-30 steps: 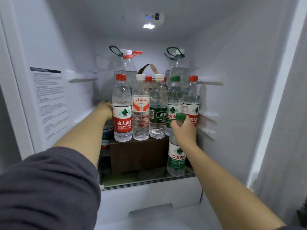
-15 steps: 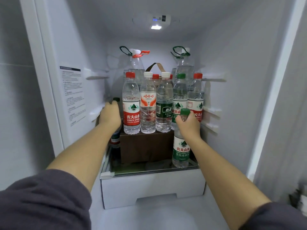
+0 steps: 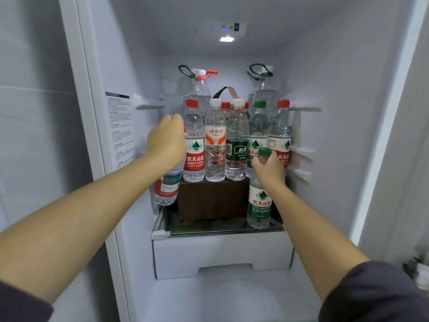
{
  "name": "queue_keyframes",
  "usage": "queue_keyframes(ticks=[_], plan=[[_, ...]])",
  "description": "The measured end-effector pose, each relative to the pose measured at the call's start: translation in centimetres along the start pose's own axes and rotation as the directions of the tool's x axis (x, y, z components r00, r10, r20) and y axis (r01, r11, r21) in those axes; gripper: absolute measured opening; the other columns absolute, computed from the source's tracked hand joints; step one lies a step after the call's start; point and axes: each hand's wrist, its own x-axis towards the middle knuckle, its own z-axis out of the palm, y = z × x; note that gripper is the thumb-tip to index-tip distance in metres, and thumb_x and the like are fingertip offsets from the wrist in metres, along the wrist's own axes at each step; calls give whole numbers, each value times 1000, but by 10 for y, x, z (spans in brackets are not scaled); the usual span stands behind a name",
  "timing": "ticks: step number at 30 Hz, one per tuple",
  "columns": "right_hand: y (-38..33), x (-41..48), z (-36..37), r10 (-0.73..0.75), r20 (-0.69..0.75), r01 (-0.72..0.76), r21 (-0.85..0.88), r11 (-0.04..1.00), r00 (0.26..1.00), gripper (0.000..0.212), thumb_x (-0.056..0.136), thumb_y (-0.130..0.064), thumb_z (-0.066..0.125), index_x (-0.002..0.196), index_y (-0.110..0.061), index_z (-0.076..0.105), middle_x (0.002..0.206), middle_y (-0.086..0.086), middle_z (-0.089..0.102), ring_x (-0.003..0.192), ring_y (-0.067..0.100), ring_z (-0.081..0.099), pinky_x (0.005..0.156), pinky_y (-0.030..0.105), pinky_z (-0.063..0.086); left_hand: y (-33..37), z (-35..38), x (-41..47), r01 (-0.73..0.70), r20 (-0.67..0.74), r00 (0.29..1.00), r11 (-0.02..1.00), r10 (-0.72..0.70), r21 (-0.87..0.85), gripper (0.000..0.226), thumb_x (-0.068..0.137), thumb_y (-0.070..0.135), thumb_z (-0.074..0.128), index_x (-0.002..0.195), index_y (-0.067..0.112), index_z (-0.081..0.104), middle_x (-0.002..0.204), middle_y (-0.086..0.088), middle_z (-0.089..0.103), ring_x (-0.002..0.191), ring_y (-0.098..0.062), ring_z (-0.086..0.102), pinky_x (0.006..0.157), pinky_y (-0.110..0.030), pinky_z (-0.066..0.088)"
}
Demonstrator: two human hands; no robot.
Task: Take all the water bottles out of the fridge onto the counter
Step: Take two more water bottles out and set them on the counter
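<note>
Inside the open fridge, my left hand (image 3: pixel 167 140) grips the top of a red-labelled water bottle (image 3: pixel 167 189), which hangs tilted above the glass shelf (image 3: pixel 218 231) at the left. My right hand (image 3: pixel 269 169) is closed around the neck of a green-capped, green-labelled bottle (image 3: pixel 259 205) standing at the shelf's front right. Several more bottles stand in a row on a brown box (image 3: pixel 212 198): a red-capped one (image 3: pixel 193 145), a white-capped one (image 3: pixel 215 145), a dark-green-labelled one (image 3: pixel 236 142). Two big jugs (image 3: pixel 200 89) with carry loops stand behind.
White fridge walls close in on both sides, with shelf rails (image 3: pixel 301 163) jutting from the right wall and a printed label (image 3: pixel 120 129) on the left wall. A white drawer (image 3: pixel 222 256) sits below the glass shelf. The ceiling lamp (image 3: pixel 226 39) is lit.
My left hand has risen and lifted the red-labelled bottle off the shelf, tilting it. My right hand stays on the green-capped bottle. The view has pulled back from the fridge.
</note>
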Motion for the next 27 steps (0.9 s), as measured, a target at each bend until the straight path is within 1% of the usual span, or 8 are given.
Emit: queue_keyframes(ticks=[4,8,12,16,18,21,24,27], plan=[[1,-1,0,-19,7,19,-2,1000,1000,18,95,-21,54,109,-10,51,81,-7,52,69,4,47,58,26,33,13,14,-6,-35,87,995,998,39,-53,21,89,15,66,106,6,57,105,-13,59,93,-31,58,75,-42,47],[3,0,0,-26,4,26,21,999,1000,18,94,-21,55,109,-11,51,82,-8,52,71,4,48,60,27,35,28,39,-14,1,152,988,985,25,-174,14,94,21,60,98,8,60,100,-11,63,83,-23,54,71,-37,46],[7,1,1,-31,8,30,46,999,999,19,93,-22,56,108,-11,52,83,-6,54,73,8,50,69,30,38,45,65,-22,-28,215,973,971,80,-236,19,95,25,58,106,10,59,106,-8,61,94,-22,57,75,-32,44],[8,1,1,-26,6,26,53,998,1000,17,93,-23,57,105,-12,52,83,-6,55,73,11,52,70,29,37,47,77,-27,38,206,978,944,32,-327,34,97,28,53,129,15,52,123,-4,55,105,-19,55,77,-30,41],[8,-2,1,-37,3,36,74,997,999,19,93,-24,59,105,-11,54,85,-5,57,80,15,55,71,29,38,42,86,-33,88,189,982,888,-1,-452,44,96,29,55,138,20,45,131,0,53,113,-17,53,85,-32,45],[9,-9,1,-46,-4,46,182,982,999,29,89,-24,66,113,-16,52,100,-3,59,86,10,55,72,26,40,35,101,-56,170,173,982,746,-75,-644,67,88,26,68,145,26,33,144,5,44,129,-12,44,105,-35,41],[30,-28,4,22,34,-31,298,954,999,61,83,-23,74,136,-22,42,124,-5,52,107,8,53,88,25,46,28,118,-94,321,245,947,602,-208,-731,74,80,24,76,141,25,36,139,4,46,124,-11,47,101,-31,43],[59,-45,10,76,10,-76,252,965,997,71,74,-28,80,135,-24,45,130,-2,56,119,16,55,103,42,47,21,135,-124,420,340,907,572,-247,-704,71,76,15,78,136,21,41,130,1,50,116,-12,51,89,-25,42]])
